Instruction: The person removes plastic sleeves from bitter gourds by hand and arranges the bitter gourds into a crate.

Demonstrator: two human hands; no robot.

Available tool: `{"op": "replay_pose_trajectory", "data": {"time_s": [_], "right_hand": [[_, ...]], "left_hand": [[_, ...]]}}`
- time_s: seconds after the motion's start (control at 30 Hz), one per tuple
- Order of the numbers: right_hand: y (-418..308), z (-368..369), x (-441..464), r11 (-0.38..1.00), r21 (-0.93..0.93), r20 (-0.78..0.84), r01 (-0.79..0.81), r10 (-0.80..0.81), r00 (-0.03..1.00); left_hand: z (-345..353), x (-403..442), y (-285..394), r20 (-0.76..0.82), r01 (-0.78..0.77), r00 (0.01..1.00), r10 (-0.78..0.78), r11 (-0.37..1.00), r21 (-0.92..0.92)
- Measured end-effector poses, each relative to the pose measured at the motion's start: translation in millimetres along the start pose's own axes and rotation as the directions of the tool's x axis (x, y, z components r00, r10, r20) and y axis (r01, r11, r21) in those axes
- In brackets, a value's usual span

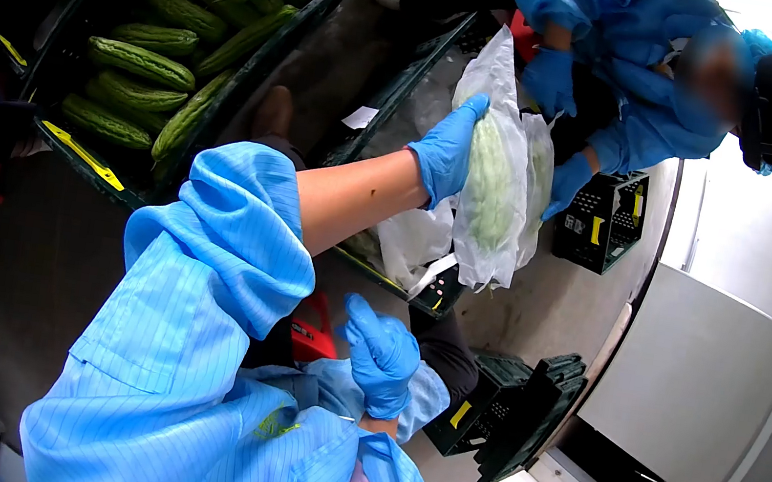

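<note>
My left hand (448, 151), in a blue glove, is closed on a translucent bag with a pale green bitter melon (490, 182) inside. The bag is held upright above a dark crate (406, 96) that contains more white bags. Behind it hangs a second bagged melon (537, 178), close to a co-worker's gloved hand (567, 183); whether that hand touches it I cannot tell. My right hand (381, 359), also gloved in blue, is near my body with its fingers curled together. Nothing shows in it.
A large dark crate (83, 149) of bitter melons (144, 64) stands at upper left. The co-worker (627, 68) is opposite me. A small black crate (601, 217) and stacked crates (520, 408) are on the right, near white panels (693, 373). Something red (314, 334) lies beside my right hand.
</note>
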State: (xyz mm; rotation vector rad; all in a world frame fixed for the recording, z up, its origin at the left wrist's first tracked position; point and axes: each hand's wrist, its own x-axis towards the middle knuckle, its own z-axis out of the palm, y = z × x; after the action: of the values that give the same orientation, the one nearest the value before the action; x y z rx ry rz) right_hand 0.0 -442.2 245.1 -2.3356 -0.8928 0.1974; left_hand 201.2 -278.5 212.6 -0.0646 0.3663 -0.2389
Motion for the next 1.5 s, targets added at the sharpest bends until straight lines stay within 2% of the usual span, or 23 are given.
{"op": "replay_pose_trajectory", "data": {"time_s": [0.13,0.17,0.23,0.3,0.33,0.37,0.43,0.53,0.63,0.67,0.77,0.8,0.9,1.03,1.1,1.13,1.17,1.2,1.23,1.3,1.37,1.5], "right_hand": [[-1,-8,-14,0.984,0.171,-0.086,-0.046,0.062,0.994],[-4,-10,-17,0.959,0.242,-0.194,-0.15,0.199,0.961],[-13,-15,-22,0.856,0.41,-0.364,-0.315,0.47,0.804],[0,-30,-15,0.923,0.157,-0.519,-0.351,0.38,0.766],[0,-31,-6,0.863,0.355,-0.61,-0.359,0.504,0.611],[6,-39,1,0.827,0.391,-0.638,-0.404,0.56,0.529],[12,-47,16,0.86,0.336,-0.666,-0.384,0.506,0.549],[19,-48,28,0.873,0.383,-0.658,-0.301,0.487,0.575],[22,-41,29,0.861,0.299,-0.628,-0.412,0.502,0.594],[20,-40,31,0.837,0.324,-0.604,-0.442,0.542,0.584],[20,-36,37,0.803,0.496,-0.562,-0.33,0.587,0.583],[35,-37,31,0.853,0.342,-0.592,-0.393,0.521,0.615],[48,-41,30,0.838,0.24,-0.488,-0.489,0.54,0.686],[31,-42,41,0.812,0.29,-0.528,-0.507,0.577,0.623],[37,-45,34,0.827,0.223,-0.518,-0.516,0.549,0.656],[48,-44,25,0.827,0.218,-0.531,-0.518,0.546,0.648],[48,-44,25,0.827,0.213,-0.543,-0.52,0.543,0.64],[44,-49,23,0.821,0.069,-0.56,-0.566,0.502,0.659],[51,-44,22,0.867,0.015,-0.598,-0.498,0.407,0.691],[32,-46,22,0.767,0.362,-0.506,-0.53,0.639,0.58],[17,-53,20,0.775,0.382,-0.491,-0.504,0.632,0.599],[-13,-66,16,0.793,0.411,-0.535,-0.45,0.61,0.585]], "left_hand": [[-1,7,-2,0.062,-0.047,0.997,0.051,0.998,-0.049],[-2,9,-3,0.078,-0.06,0.995,0.065,0.996,-0.06],[-4,12,-5,0.107,-0.078,0.991,0.08,0.997,-0.023],[-7,18,-8,0.133,-0.075,0.988,0.075,0.997,-0.007],[-9,21,-9,0.141,-0.065,0.988,0.065,0.998,-0.01],[-10,21,-9,0.15,-0.054,0.987,0.055,0.998,-0.012],[-9,21,-12,0.148,-0.049,0.988,0.049,0.999,-0.005],[-7,18,-15,0.134,-0.028,0.991,0.026,0.999,0.016],[-5,17,-18,0.123,-0.011,0.992,0.007,0.999,0.033],[-5,17,-19,0.121,-0.006,0.993,0.002,0.999,0.036],[-7,22,-23,0.161,-0.009,0.987,-0.001,0.998,0.057],[-8,23,-25,0.146,-0.007,0.989,-0.004,0.997,0.071],[-7,22,-32,0.115,0.012,0.993,-0.023,0.996,0.091],[-11,25,-43,0.104,0.014,0.994,-0.017,0.999,0.034],[-13,29,-48,0.126,-0.024,0.992,0.018,0.998,0.05],[-12,25,-45,0.109,0.039,0.993,-0.044,0.998,0.044],[-8,20,-45,0.099,0.037,0.994,-0.043,0.997,0.063],[-4,14,-45,0.085,0.033,0.996,-0.039,0.996,0.082],[-1,10,-46,0.067,0.026,0.997,-0.033,0.994,0.101],[3,8,-48,0.119,0.035,0.992,-0.045,0.995,0.089],[5,9,-49,0.17,0.056,0.983,-0.066,0.997,0.059],[4,19,-37,0.124,0.046,0.992,-0.034,0.995,-0.092]]}}
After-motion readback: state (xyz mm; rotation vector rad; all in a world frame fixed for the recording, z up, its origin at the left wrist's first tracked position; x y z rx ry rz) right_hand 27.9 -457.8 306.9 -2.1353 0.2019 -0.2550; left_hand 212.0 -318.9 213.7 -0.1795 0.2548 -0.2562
